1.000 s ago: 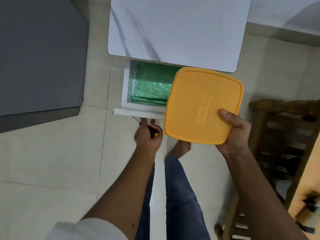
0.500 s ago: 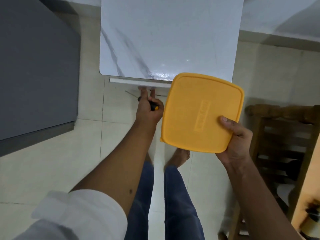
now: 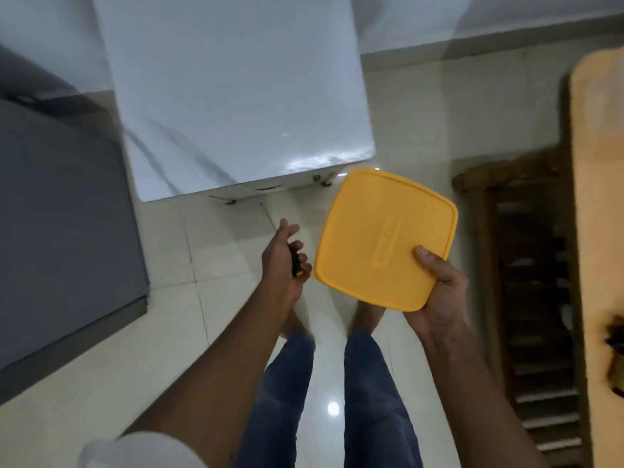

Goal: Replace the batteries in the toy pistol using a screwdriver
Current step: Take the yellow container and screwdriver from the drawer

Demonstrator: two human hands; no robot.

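The white table (image 3: 236,96) is the biggest thing ahead, and no toy pistol or batteries are visible, so the task seems barely begun. The right hand (image 3: 439,292) grips a closed yellow box (image 3: 381,238) by its near corner. Just beside it, the left hand (image 3: 283,261) curls its fingers around the screwdriver (image 3: 295,263).

embossed mark on yellow lid (image 3: 385,239) (unreadable)

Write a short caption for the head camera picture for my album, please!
Standing at a white marble-look table, right hand holds a square yellow plastic lid, left hand grips a black-and-yellow screwdriver.
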